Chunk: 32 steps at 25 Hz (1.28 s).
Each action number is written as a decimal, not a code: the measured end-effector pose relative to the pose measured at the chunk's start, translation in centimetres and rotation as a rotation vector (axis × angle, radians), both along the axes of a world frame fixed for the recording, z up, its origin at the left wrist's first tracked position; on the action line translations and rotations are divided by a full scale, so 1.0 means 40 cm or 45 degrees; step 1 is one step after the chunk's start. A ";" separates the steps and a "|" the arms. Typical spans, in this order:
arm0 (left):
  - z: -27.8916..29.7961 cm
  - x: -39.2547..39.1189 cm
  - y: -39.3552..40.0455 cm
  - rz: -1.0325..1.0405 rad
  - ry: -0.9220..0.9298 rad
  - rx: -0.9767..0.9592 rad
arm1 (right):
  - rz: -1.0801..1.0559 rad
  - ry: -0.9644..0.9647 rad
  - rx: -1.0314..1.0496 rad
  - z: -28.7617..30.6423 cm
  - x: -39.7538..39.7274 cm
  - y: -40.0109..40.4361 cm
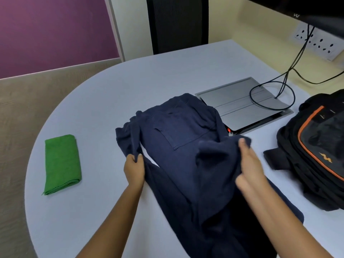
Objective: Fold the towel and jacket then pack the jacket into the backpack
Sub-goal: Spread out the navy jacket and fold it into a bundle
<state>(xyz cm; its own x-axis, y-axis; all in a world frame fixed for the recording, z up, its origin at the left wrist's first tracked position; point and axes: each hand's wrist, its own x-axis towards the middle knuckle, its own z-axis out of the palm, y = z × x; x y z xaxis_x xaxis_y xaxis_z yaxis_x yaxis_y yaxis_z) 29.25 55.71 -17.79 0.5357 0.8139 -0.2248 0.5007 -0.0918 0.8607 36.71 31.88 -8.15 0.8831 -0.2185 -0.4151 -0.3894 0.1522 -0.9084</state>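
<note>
While the navy jacket (186, 146) lies spread over the near middle of the pale counter (111, 94), its lower part trailing off toward the near edge, both hands are on it. The left hand (134, 169) has a closed grip: fingers and thumb curl round a bunched fold of cloth at the jacket's left edge, next to the sleeve that runs up from there. The right hand (249, 164) is blurred, but its grip also reads as closed on the jacket: the thumb lies on top of a raised fold on the right side and the fingers go under the cloth, lifting that part off the counter.

To the left, well apart from the jacket, the green towel (62, 163) lies folded into a narrow rectangle on the counter. To the right, near the right hand but not touching it, the black backpack (314, 155) with orange trim lies on the counter.

Farther back, just beyond the jacket's upper edge, a grey hatch panel (242, 107) is set in the counter, with black cables (290, 71) running up from it toward a wall socket strip (318, 41).
</note>
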 end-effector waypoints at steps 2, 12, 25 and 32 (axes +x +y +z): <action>0.058 -0.045 -0.026 -0.117 -0.325 0.180 | -0.118 -0.184 -0.034 0.015 0.032 -0.070; -0.015 -0.286 -0.201 -1.218 0.446 0.746 | 0.160 0.364 0.607 -0.002 -0.069 -0.123; -0.017 -0.109 -0.066 -0.525 0.952 -0.110 | 0.200 0.245 0.559 -0.009 -0.104 -0.123; 0.222 -0.105 -0.093 -0.130 -0.310 -0.174 | 0.362 -0.087 -1.039 0.074 -0.073 -0.096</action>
<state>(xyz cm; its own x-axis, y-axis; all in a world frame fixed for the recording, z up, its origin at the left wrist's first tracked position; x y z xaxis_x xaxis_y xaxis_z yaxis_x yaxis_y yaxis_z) 25.03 51.98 -8.92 0.6648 0.7241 -0.1835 0.2723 -0.0061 0.9622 33.80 28.05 -5.18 0.9667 -0.1921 -0.1691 -0.2545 -0.6524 -0.7139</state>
